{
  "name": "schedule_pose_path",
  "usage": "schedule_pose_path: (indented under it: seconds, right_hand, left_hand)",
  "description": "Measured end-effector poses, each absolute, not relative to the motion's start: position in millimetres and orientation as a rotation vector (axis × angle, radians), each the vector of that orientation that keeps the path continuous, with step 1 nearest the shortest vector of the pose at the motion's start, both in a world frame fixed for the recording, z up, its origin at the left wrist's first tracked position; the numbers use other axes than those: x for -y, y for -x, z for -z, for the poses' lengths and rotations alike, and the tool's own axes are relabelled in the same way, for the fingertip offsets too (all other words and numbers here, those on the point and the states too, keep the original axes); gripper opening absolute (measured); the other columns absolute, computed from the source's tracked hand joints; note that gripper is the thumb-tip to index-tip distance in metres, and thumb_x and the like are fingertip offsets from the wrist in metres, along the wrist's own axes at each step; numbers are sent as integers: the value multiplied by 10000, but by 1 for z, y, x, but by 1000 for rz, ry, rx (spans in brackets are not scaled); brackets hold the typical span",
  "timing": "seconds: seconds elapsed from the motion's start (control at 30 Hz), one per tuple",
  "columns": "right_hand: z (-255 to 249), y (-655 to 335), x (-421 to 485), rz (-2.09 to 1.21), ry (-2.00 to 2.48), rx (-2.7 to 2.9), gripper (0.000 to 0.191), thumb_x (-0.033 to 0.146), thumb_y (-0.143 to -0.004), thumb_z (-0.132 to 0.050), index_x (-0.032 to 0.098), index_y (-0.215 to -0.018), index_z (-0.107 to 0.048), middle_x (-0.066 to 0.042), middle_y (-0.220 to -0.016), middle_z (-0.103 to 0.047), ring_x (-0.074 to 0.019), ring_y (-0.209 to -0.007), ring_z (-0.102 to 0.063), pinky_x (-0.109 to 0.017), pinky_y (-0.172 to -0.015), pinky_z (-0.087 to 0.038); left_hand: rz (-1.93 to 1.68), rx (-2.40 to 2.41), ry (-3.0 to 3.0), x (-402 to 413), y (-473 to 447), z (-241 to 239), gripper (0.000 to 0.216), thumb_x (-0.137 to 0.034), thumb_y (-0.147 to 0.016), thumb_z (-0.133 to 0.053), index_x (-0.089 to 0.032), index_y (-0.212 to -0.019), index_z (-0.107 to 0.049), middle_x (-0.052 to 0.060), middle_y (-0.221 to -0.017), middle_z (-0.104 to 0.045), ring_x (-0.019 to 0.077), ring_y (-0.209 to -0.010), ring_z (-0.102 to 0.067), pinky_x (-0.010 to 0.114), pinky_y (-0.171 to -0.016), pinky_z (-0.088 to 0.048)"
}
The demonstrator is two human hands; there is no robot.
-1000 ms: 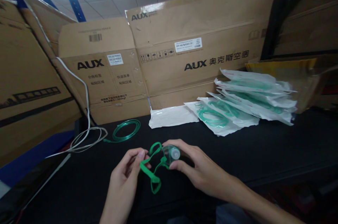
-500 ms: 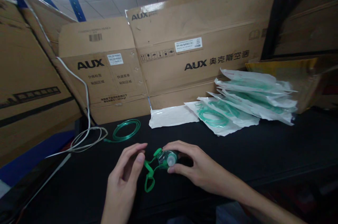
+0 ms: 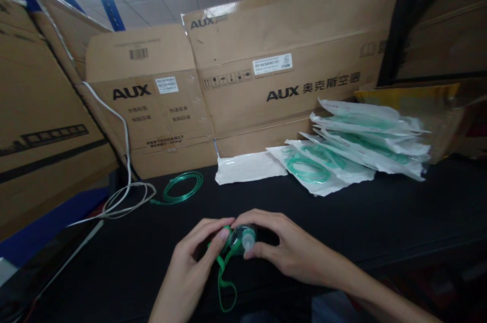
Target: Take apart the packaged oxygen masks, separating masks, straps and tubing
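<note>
My right hand [image 3: 279, 249] grips a small clear plastic mask [image 3: 243, 238] with a white port, low in the middle of the view over the black table [image 3: 380, 211]. My left hand [image 3: 192, 272] closes its fingers on the mask's left side, where a green elastic strap [image 3: 225, 287] is fastened. The strap hangs down in a loop between my wrists. Both hands meet on the mask.
A coil of green tubing [image 3: 182, 187] and a white cable [image 3: 127, 193] lie at the back left. A flat white pouch [image 3: 249, 167] and a pile of sealed packs [image 3: 361, 143] with green tubing sit at the back right. Large AUX cardboard boxes [image 3: 281, 59] wall the table.
My left hand let the strap drop and moved right onto the mask. Both hands sank slightly toward me, and the strap loop now hangs lower.
</note>
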State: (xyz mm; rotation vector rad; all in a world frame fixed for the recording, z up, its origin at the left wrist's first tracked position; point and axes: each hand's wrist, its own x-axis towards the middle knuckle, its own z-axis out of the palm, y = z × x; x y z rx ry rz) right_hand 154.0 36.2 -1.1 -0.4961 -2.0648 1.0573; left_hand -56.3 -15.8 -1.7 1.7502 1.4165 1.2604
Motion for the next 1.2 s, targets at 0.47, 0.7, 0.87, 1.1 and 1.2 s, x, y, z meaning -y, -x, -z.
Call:
schedule_pose_path:
  seconds: [0.47,0.7,0.87,1.1,1.2]
  right_hand:
    - [-8,-156,-32,-1059,416,2233,497,115,-878,-717,326,-1323,-649,-22,-1198,-696,-181,-1118,-629,-303,-1008,-454]
    - [-9,-158,-32,-1067,396,2292,472,61,-901,-651,297,-1310,-659,-35,-1214,-694,-174,-1146,-614,-292,-1019,-441]
    - [-7,-158,-32,-1066,403,2286,454,55,-882,-656,294,-1267,-672,-27,-1216,-683,-180,-1141,-616,-312,-1021,-448]
    - [-6,-154,-34,-1256,501,1925,260,304,-917,-689,212,-1157,-655,-53,-1160,-677,-189,-1096,-632,-328,-992,-484]
    - [-7,-155,-36,-1414,506,1722,298,399,-917,-679,200,-1127,-608,-73,-1181,-676,-199,-1106,-633,-343,-970,-498]
  left_hand:
    - [-1215,-1512,-1665,17,57,6,287,-482,-933,-600,-211,-913,-691,14,-850,-687,195,-846,-636,232,-754,-472]
    - [-1267,-1497,-1661,18,56,12,299,-489,-942,-580,-207,-866,-645,8,-771,-643,180,-758,-609,233,-702,-467]
    - [-1295,-1486,-1647,17,54,10,313,-495,-944,-570,-204,-856,-648,6,-738,-635,176,-709,-600,236,-669,-476]
    - [-1247,-1530,-1673,13,59,11,306,-457,-914,-627,-234,-1094,-734,47,-1008,-745,237,-959,-677,271,-810,-521]
    - [-1187,-1559,-1738,13,58,13,326,-463,-915,-624,-262,-1138,-753,63,-1114,-752,271,-1055,-675,335,-925,-518]
